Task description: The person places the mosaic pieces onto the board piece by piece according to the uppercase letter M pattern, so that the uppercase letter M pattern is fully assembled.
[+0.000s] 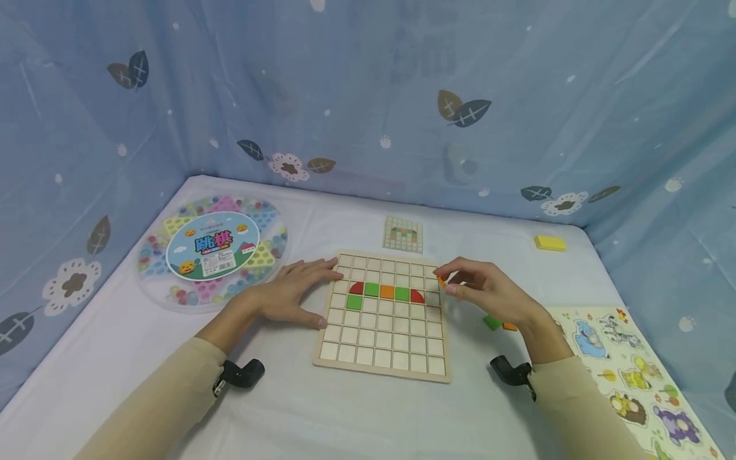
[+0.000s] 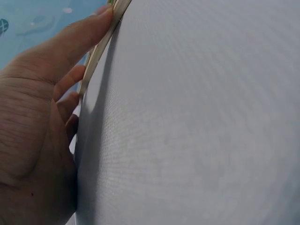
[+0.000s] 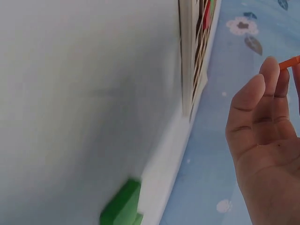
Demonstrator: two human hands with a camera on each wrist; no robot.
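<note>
A wooden grid board (image 1: 391, 340) lies flat on the white table. One of its rows holds a red rounded piece (image 1: 358, 288), a green tile, an orange tile (image 1: 388, 292), another green tile and a second red rounded piece (image 1: 417, 296). Just below the row's left part sits one more green tile (image 1: 354, 302). My left hand (image 1: 287, 295) rests along the board's left edge, fingers spread, thumb (image 2: 86, 42) touching the frame. Between thumb and fingertips my right hand (image 1: 497, 291) pinches an orange tile (image 3: 289, 62), raised at the board's right edge.
Beyond the board lies a small pattern card (image 1: 402, 234). Loose green (image 1: 492, 322) and orange (image 1: 509, 326) tiles are by the right wrist. A round Chinese checkers set (image 1: 213, 249) sits at left, an animal puzzle board (image 1: 621, 364) at right, a yellow block (image 1: 550, 243) at back right.
</note>
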